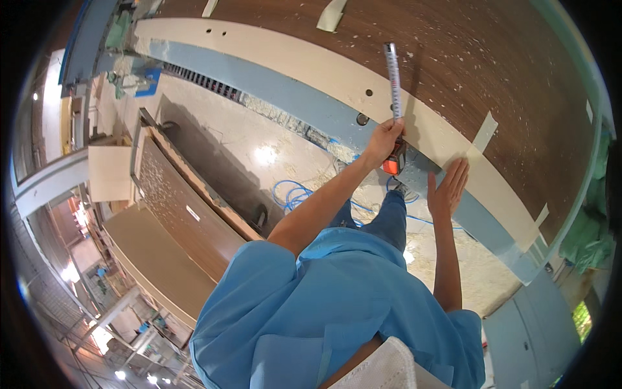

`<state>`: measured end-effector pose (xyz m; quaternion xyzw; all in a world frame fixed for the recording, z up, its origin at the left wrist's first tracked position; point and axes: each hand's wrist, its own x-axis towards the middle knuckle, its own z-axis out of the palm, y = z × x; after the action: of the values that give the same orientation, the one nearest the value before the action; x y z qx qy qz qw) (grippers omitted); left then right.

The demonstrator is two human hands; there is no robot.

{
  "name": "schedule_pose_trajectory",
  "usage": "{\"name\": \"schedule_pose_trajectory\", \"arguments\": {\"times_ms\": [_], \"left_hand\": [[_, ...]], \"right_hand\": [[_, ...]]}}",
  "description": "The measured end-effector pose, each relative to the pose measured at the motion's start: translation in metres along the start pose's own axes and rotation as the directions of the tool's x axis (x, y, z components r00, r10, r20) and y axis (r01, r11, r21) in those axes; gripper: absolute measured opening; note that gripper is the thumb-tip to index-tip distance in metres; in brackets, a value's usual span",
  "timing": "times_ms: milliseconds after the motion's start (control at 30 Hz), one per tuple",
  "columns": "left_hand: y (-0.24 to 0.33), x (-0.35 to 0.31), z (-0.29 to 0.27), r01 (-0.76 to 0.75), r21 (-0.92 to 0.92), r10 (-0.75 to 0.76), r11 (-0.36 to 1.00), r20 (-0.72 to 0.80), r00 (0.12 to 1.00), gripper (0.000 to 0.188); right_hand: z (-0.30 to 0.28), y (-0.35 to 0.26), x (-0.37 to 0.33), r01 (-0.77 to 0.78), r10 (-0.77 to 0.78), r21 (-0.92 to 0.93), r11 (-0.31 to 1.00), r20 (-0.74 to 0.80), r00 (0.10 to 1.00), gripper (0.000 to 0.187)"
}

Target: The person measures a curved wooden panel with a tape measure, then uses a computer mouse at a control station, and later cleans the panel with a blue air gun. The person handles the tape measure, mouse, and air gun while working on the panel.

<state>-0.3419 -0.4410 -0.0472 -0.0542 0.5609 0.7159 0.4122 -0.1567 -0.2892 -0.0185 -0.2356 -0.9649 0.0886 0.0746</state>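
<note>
My left hand (385, 139) is closed on a tape measure (393, 164) with a dark and orange case. Its pale blade (393, 81) runs out past a long cream board (285, 58) and over the brown wood-grain sheet (453, 61). Small dark round holes show in the board, two of them close to the blade. My right hand (451, 185) lies flat, fingers stretched, on the board's near edge and the blue-grey machine table (259, 74).
Strips of tape (484, 131) and light chips lie on the brown sheet. Behind me on the left stands a cart with stacked brown panels (188, 207). A blue hose (295, 194) coils on the floor near my feet. Grey cabinets (534, 330) stand at the lower right.
</note>
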Motion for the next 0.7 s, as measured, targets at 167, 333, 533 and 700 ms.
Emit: {"name": "schedule_pose_trajectory", "arguments": {"times_ms": [167,333,533,700], "left_hand": [[0.016,-0.019,-0.027,0.060,-0.017,-0.058,0.998,0.123,0.991,0.036],[0.034,-0.076,-0.121,0.052,-0.117,-0.062,0.992,-0.083,0.995,0.036],[0.038,-0.163,-0.270,0.062,-0.116,-0.103,0.991,-0.394,0.913,0.029],[0.028,-0.215,-0.332,-0.027,-0.202,-0.085,0.979,-0.526,0.846,0.033]], "right_hand": [[-0.029,-0.062,0.051,-0.098,0.081,0.314,0.944,0.069,0.994,0.033],[0.045,-0.178,0.233,-0.006,-0.072,0.820,0.572,0.057,0.996,0.038],[0.104,-0.274,0.364,-0.354,0.110,0.506,0.787,0.449,0.887,0.042],[0.108,-0.291,0.359,-0.309,0.122,0.667,0.678,0.313,0.942,0.038]]}}
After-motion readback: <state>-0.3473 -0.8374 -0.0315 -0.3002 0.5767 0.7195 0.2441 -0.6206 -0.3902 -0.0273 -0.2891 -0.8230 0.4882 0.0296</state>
